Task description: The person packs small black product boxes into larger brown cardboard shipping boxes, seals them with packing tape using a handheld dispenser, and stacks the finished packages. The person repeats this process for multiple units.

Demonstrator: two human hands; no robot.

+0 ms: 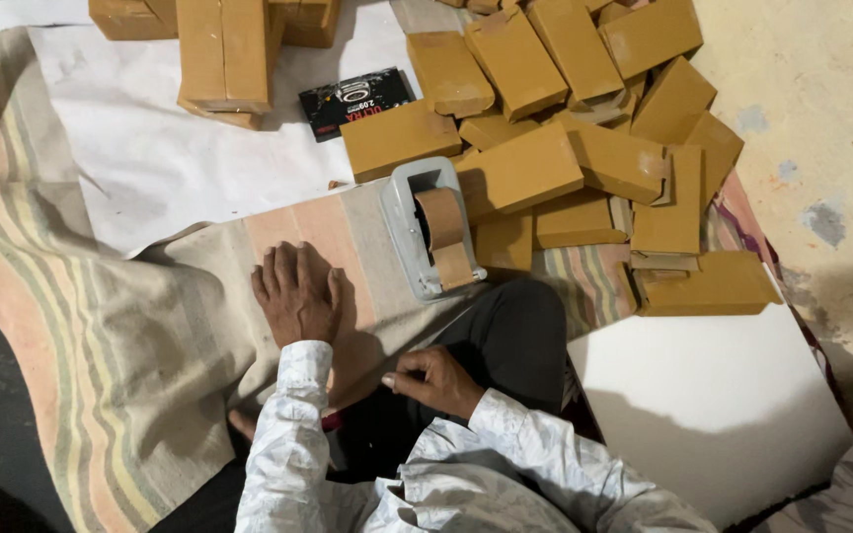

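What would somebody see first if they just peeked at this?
A big heap of brown paper-wrapped packets fills the top right. In front of it stands a grey tape dispenser with brown tape. Just left of that, the left hand lies flat on the striped cloth.

We press our left hand (296, 293) flat on the striped cloth (101, 326), just beside the grey tape dispenser (429, 228); our right hand (434, 380) curls near our knee, brown wrapped boxes (584, 148) heaped beyond.

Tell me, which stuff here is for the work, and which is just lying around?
For the work: tape dispenser with brown tape, wrapped brown boxes, left hand flat on the striped cloth.
Lying about: black printed packet, white paper.
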